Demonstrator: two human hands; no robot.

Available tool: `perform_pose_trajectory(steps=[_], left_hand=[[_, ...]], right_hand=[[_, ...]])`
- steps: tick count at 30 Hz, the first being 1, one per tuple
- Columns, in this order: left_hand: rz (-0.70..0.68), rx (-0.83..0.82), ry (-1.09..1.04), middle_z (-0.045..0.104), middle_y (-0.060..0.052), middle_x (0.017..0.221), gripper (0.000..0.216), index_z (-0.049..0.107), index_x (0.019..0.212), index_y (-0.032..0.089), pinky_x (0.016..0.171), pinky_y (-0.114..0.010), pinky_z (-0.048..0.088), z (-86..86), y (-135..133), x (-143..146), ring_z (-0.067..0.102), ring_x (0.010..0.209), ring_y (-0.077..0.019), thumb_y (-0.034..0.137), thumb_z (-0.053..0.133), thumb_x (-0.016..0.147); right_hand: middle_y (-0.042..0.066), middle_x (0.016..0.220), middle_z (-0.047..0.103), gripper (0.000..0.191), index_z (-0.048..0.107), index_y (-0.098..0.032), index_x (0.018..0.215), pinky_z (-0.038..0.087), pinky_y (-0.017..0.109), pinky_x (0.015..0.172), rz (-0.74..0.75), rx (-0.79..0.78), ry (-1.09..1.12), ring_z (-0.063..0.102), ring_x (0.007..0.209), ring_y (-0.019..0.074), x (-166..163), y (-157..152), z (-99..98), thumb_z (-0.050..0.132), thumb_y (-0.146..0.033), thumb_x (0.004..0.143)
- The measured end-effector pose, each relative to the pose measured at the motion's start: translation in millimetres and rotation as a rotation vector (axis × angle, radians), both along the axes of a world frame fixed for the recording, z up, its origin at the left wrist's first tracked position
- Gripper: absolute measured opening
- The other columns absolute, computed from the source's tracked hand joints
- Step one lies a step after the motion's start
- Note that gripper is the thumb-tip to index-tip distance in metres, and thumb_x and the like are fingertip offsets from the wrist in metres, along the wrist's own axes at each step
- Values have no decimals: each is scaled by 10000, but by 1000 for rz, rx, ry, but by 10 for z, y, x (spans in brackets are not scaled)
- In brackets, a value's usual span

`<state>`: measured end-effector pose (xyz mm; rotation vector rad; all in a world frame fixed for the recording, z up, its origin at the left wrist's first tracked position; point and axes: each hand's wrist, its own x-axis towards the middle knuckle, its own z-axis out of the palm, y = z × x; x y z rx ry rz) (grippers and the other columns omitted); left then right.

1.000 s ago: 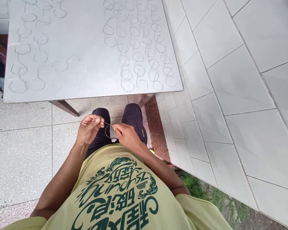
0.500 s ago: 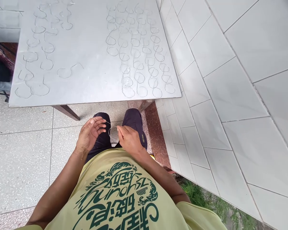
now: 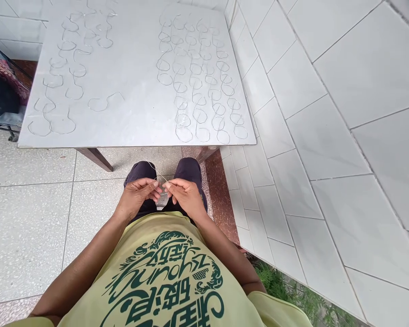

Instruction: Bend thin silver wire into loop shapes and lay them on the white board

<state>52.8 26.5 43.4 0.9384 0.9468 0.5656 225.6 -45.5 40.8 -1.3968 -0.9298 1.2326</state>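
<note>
Over my lap, a thin wire (image 3: 160,173) bent into a loop runs between my two hands, with one end sticking up to the left past my knee. My left hand (image 3: 141,193) pinches the loop's left side between thumb and forefinger. On the right side, my right hand (image 3: 184,193) pinches the wire where the loop meets the straight part. The fingertips of both hands are close together, and part of the loop is hidden behind them. In front, a single curved wire piece (image 3: 100,105) lies on the white table (image 3: 132,122).
Rows of looped wires (image 3: 200,116) cover the table's right part. More S-shaped wires (image 3: 59,125) lie along its left side. A tiled wall (image 3: 313,159) rises on the right. A dark folded item (image 3: 0,93) stands at far left, and a wooden table leg (image 3: 94,159) is below.
My left hand has moved right and down from the wire's upper end to the loop, near my right hand. The view has shifted slightly.
</note>
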Motion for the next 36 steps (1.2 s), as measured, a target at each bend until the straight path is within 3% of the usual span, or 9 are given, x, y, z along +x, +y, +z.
perform_pose_trajectory(steps=[2, 4, 7, 10, 15, 24, 31, 36], left_hand=[[16, -7, 0, 789, -81, 889, 354, 799, 974, 153, 705, -309, 611, 25, 0, 0, 720, 728, -170, 455, 872, 805], [50, -1, 19, 797, -84, 935, 444, 783, 1079, 153, 786, -349, 629, 65, -21, 5, 744, 783, -190, 459, 894, 777], [126, 63, 72, 794, -104, 1069, 503, 754, 1145, 152, 841, -379, 631, 140, -81, 19, 764, 856, -213, 491, 874, 794], [162, 145, 92, 784, -102, 1087, 454, 760, 1108, 154, 819, -379, 632, 191, -132, 34, 757, 859, -215, 522, 816, 848], [186, 188, 116, 768, -49, 863, 346, 800, 965, 163, 753, -319, 601, 150, -123, 35, 701, 770, -181, 462, 860, 801], [153, 166, 137, 752, -33, 814, 279, 763, 896, 159, 664, -278, 577, 111, 34, 10, 671, 660, -141, 398, 843, 776], [175, 234, 159, 750, -32, 837, 255, 758, 937, 157, 686, -289, 598, 289, 168, 28, 692, 676, -147, 362, 821, 801], [119, 294, 150, 739, -26, 792, 224, 756, 911, 158, 656, -276, 576, 449, 334, 44, 675, 644, -138, 344, 823, 806]], right_hand=[[25, 789, 706, 314, 767, -173, 944, 455, 241, 508, 28, -29, 101, 574, 581, 119, -6, -6, 25, 688, -476, 935], [16, 774, 685, 291, 773, -176, 913, 460, 245, 528, -7, 27, 4, 552, 567, 108, -26, -18, 40, 689, -452, 949], [38, 864, 704, 252, 780, -194, 921, 515, 266, 678, -77, 203, -408, 615, 709, 132, -69, -39, 39, 620, -362, 1021], [80, 957, 734, 286, 780, -186, 1000, 525, 312, 849, -13, 344, -857, 652, 907, 186, -114, -56, 7, 520, -273, 1078], [106, 980, 737, 276, 750, -140, 1157, 532, 330, 790, 131, 428, -1207, 653, 908, 214, -190, -74, -76, 491, -197, 1082], [113, 1011, 719, 268, 720, -139, 1192, 576, 308, 779, 226, 407, -1238, 692, 910, 206, -212, -74, -129, 485, -151, 1064], [151, 1233, 685, 309, 662, -173, 1323, 575, 350, 1019, -63, 533, -904, 684, 1147, 221, -131, -118, 30, 517, -184, 1050], [127, 1186, 695, 288, 645, -203, 1304, 603, 295, 754, -157, 308, -611, 708, 962, 186, 40, -32, 122, 534, -303, 1057]])
